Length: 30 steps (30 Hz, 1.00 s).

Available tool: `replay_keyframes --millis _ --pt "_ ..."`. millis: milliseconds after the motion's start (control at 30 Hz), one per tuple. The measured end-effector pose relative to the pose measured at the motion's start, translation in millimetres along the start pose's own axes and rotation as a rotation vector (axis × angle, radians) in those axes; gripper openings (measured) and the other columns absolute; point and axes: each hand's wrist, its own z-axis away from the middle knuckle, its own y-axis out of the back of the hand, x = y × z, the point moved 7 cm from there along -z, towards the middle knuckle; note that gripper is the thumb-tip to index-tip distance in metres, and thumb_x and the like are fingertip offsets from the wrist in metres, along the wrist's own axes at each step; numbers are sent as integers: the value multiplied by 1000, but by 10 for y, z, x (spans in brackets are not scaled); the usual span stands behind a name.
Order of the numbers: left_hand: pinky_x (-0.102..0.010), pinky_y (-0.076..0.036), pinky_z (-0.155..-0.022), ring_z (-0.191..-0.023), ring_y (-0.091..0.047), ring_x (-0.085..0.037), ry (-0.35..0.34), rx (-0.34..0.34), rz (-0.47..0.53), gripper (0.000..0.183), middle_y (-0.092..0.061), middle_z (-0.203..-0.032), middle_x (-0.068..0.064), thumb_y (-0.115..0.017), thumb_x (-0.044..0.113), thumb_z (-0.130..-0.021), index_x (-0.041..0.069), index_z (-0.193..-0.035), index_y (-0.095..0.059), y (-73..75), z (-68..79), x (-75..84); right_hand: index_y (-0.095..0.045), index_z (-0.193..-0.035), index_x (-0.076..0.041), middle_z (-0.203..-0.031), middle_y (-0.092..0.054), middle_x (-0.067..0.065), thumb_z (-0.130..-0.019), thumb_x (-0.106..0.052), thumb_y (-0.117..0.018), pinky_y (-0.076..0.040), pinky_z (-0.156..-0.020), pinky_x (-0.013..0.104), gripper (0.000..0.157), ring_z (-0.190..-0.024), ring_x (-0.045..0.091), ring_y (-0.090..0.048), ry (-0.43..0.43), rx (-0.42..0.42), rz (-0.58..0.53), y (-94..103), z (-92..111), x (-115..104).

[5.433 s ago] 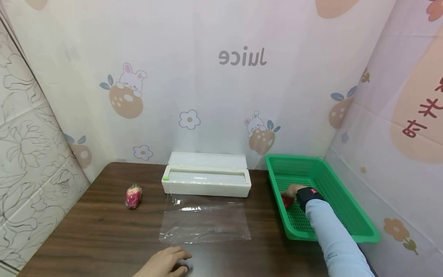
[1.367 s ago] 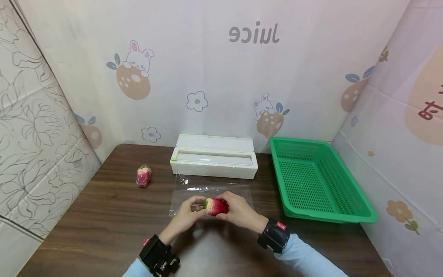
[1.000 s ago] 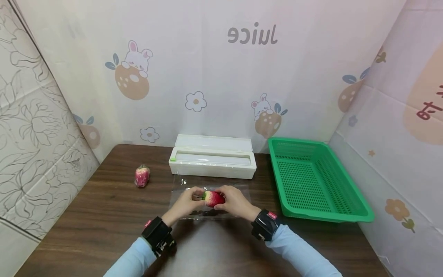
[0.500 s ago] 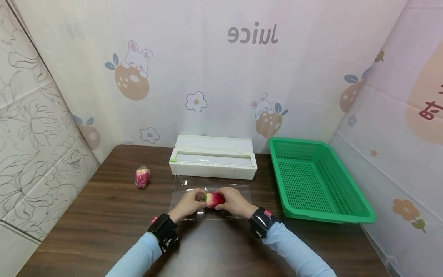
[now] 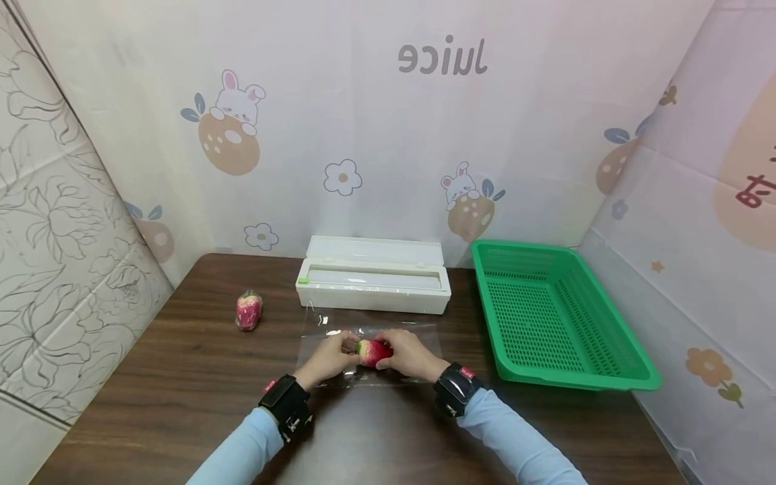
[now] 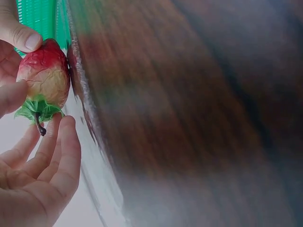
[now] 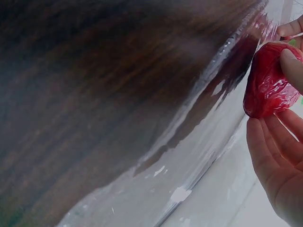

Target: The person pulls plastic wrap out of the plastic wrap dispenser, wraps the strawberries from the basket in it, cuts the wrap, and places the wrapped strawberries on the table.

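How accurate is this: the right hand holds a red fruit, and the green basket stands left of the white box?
Wrong side: the head view shows the green basket standing right of the white box. The right hand does hold a red fruit.

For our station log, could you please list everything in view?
table: one, dark brown, lower half
box: one, white, table's back
basket: one, green, table's right
film: one, clear, before the box
wrapped fruit: one, red and cream, table's left
held fruit: one, red and cream, over film
walls: three, pale, back and sides
wristbands: two, black, one per wrist
sleeves: two, blue, behind the wristbands
left hand: one, at held fruit's leafy end
right hand: one, at held fruit's red end
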Motion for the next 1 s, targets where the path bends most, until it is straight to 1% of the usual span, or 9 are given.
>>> replay_keyframes --millis 233,367,500,600,733,833,900,967,1000 --pt "-39 -49 -80 -96 -61 -29 26 1 -14 36 -64 -102 -16 -68 12 -79 -2 -110 -58 -17 -9 -17 -61 -113 -6 -106 -64 5 -75 -25 -75 -48 -83 33 45 -97 16 -59 -13 5 -5 -22 -2 33" --pt "-39 -50 -81 -96 -60 -29 33 10 -8 36 -64 -102 -16 -68 11 -79 -3 -110 -58 -19 -8 -18 -59 -117 -7 -110 -64 6 -76 -24 -74 -47 -86 35 46 -100 17 -59 -14 3 -11 -28 -7 33" --pt "-39 -50 -80 -97 -60 -30 28 18 -2 36 -64 -103 -17 -67 10 -79 -4 -111 -58 -19 -7 -19 -56 -120 -11 -116 -62 4 -77 -22 -73 -45 -90 38 48 -106 17 -57 30 3 2 -30 -9 3" --pt "-38 -50 -79 -96 -60 -30 21 19 2 36 -64 -102 -17 -67 10 -80 -4 -111 -57 -17 -15 -18 -56 -118 -12 -115 -62 3 -77 -21 -73 -45 -90 39 46 -106 18 -57 67 13 25 -16 -7 -22" --pt "-39 -50 -80 -97 -59 -30 15 -15 -2 39 -63 -104 -17 -67 10 -79 -4 -113 -56 -30 -27 -26 -57 -116 -12 -113 -62 3 -76 -21 -73 -46 -89 37 44 -104 18 -57 65 11 43 -3 -4 -31" --pt "-41 -49 -82 -98 -59 -31 2 -56 -54 42 -62 -105 -17 -68 11 -79 -4 -115 -54 -22 -1 -13 -57 -116 -12 -112 -62 4 -77 -20 -73 -46 -89 37 43 -104 18 -57 52 -4 44 -6 -2 -44" --pt "-41 -49 -82 -96 -60 -30 -12 -68 -103 44 -63 -104 -17 -68 12 -78 -5 -116 -54 4 42 14 -57 -116 -11 -112 -62 4 -77 -19 -73 -46 -89 37 43 -104 19 -57 58 -8 42 -5 -2 -60" --pt "-38 -49 -76 -88 -60 -26 -22 -70 -170 44 -64 -96 -13 -69 14 -77 -5 -113 -55 35 98 40 -58 -115 -11 -111 -62 5 -76 -19 -74 -46 -88 37 42 -104 19 -57 70 -4 46 -1 1 -74" --pt "-37 -49 -72 -82 -60 -24 -25 -71 -214 40 -63 -91 -11 -70 15 -76 -4 -109 -56 49 130 52 -58 -114 -11 -111 -62 5 -76 -19 -74 -46 -88 37 42 -103 19 -57 74 -1 46 3 2 -79"
